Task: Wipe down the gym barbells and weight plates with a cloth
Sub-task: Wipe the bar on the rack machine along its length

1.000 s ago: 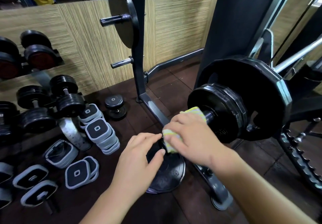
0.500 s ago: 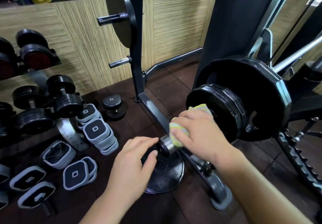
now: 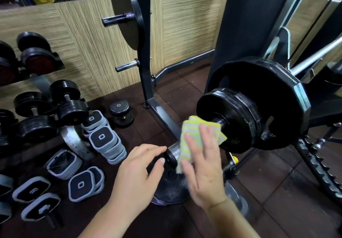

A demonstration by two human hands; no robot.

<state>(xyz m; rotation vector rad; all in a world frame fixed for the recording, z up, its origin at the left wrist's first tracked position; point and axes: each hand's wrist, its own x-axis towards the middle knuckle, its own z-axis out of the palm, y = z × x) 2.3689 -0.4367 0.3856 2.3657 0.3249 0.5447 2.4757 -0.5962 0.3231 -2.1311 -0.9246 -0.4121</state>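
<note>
Loosening my grip, I now have my right hand (image 3: 202, 165) flat and spread on the yellow-and-grey striped cloth (image 3: 192, 132), where half a second ago its fingers were curled round it. The cloth lies draped over the steel barbell sleeve (image 3: 174, 150) at centre frame, between the sleeve's end and the stack of small black weight plates (image 3: 231, 119). My left hand (image 3: 140, 171), relaxed, touches the sleeve's end with fingertips and thumb. The sleeve looks done to me; I judge the plates, right of centre, come next.
</note>
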